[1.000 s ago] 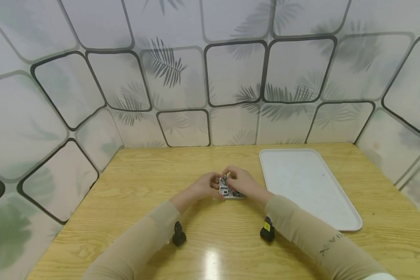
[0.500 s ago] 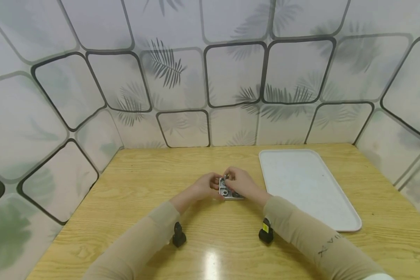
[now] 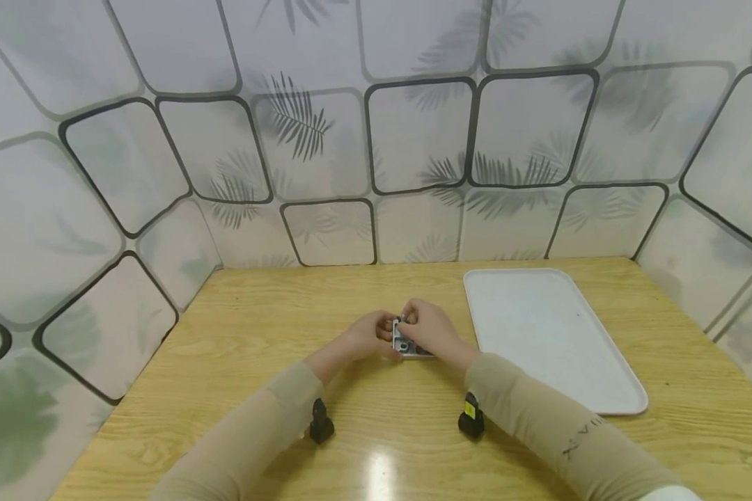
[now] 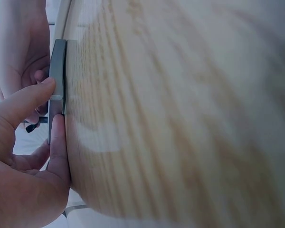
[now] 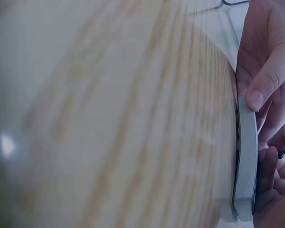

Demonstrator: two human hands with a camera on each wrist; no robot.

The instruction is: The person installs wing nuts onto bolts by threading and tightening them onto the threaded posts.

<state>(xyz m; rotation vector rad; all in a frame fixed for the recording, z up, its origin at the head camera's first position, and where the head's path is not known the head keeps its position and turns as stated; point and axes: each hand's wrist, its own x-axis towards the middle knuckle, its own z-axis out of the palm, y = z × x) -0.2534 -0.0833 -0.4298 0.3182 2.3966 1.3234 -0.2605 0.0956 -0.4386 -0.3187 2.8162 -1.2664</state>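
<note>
A small grey metal plate [image 3: 404,346] with recessed pockets and a raised ring lies on the table in the head view. My left hand [image 3: 365,335] grips its left side, thumb at the near corner. In the left wrist view, that thumb and fingers span the plate's edge [image 4: 57,95]. Over the plate's far left part, my right hand [image 3: 434,330] pinches a small upright screw-like piece [image 3: 403,318] between thumb and fingers. Its dark end [image 5: 284,153] pokes out from the fingers in the right wrist view. The right fingers cover much of the plate's top.
A white rectangular tray [image 3: 542,334] lies on the wooden table [image 3: 276,306], right of the hands. Black wrist-worn devices, one at the left sleeve [image 3: 320,422] and one at the right [image 3: 471,417], hang close over the tabletop. A patterned curtain [image 3: 420,223] stands behind.
My right fingers have shifted over the screw-like piece, covering more of it, and the right wrist has swung slightly left. My left hand and the plate have stayed in place.
</note>
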